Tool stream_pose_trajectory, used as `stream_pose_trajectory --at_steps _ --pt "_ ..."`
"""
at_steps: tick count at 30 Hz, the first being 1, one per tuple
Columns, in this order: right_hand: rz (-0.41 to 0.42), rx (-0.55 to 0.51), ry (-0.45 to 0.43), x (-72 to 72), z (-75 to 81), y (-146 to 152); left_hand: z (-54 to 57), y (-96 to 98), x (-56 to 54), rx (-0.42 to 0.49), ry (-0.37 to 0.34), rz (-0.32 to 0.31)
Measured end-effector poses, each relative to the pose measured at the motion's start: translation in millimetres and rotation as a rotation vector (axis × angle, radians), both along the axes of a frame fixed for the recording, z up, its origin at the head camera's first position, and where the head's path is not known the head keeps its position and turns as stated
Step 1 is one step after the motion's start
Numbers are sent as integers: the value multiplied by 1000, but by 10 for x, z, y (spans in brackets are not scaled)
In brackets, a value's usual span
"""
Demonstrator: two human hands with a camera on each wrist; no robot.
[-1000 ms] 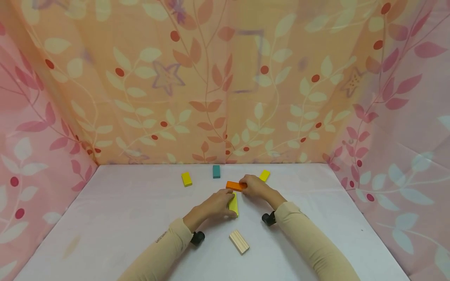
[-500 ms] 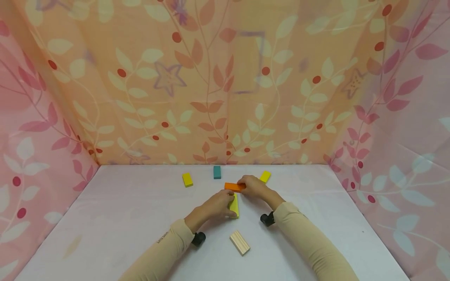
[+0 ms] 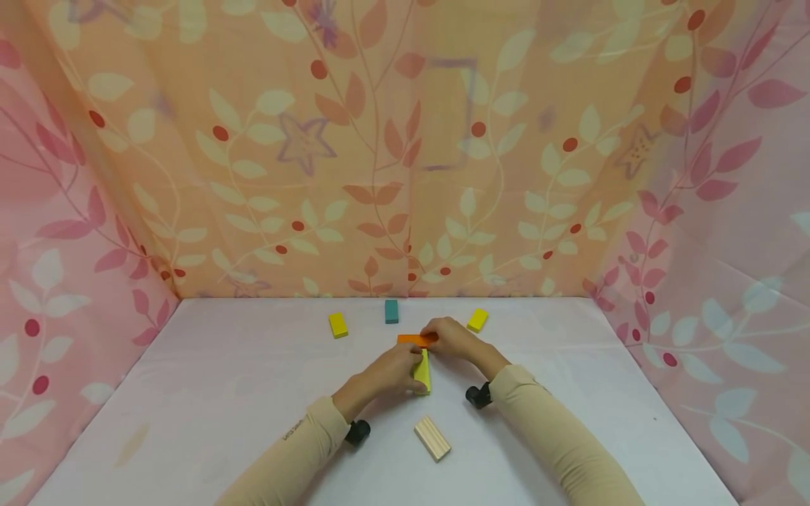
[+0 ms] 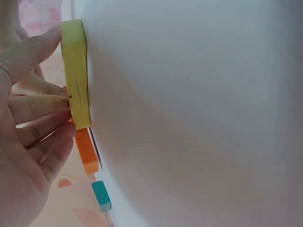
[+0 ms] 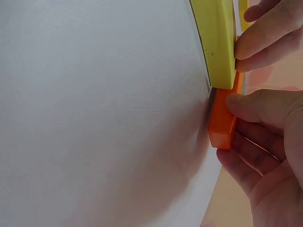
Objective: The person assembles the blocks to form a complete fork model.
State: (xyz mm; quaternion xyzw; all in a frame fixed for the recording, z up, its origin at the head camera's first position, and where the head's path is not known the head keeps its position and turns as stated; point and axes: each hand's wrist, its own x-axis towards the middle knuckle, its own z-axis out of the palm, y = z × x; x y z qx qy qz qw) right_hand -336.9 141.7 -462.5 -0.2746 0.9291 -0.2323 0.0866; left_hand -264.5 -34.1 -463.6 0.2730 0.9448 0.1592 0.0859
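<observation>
My left hand (image 3: 392,370) holds a yellow-green wooden block (image 3: 422,372) lengthwise on the table, its thumb at the near end and fingertips at the far end. Just beyond that end, an orange block (image 3: 410,340) lies crosswise, pinched at its right part by my right hand (image 3: 454,339). In the right wrist view, the thumb presses the side of the orange block (image 5: 221,120) while a finger curls round its end. The two blocks meet in a T shape and seem to touch there. Fingers partly cover both of them in the head view.
Farther back on the white table (image 3: 253,407) lie a yellow block (image 3: 338,325), a teal block (image 3: 391,311) and another yellow block (image 3: 477,320). A plain wood block (image 3: 432,438) lies nearer me, between the forearms. Patterned cloth (image 3: 405,176) walls the back and sides.
My right hand has slid the orange block a little leftward and nearer, turning it squarer across the end of the yellow-green block. The left hand has kept its place.
</observation>
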Motion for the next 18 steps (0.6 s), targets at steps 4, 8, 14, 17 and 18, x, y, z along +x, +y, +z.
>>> stream_pose_trajectory --at_steps 4,8,14,17,18 --pt "5 -3 -5 10 9 -15 -8 3 -1 1 6 -2" --pt "3 -2 -15 15 7 -15 -6 8 -1 8 3 2" --pt "20 -11 -18 12 -13 -3 -15 0 -1 2 21 -4" --pt "24 -19 -23 16 -13 -2 -23 -10 -2 3 32 -13" --pt "25 -23 -22 16 -13 -2 -24 -12 -2 2 35 -18"
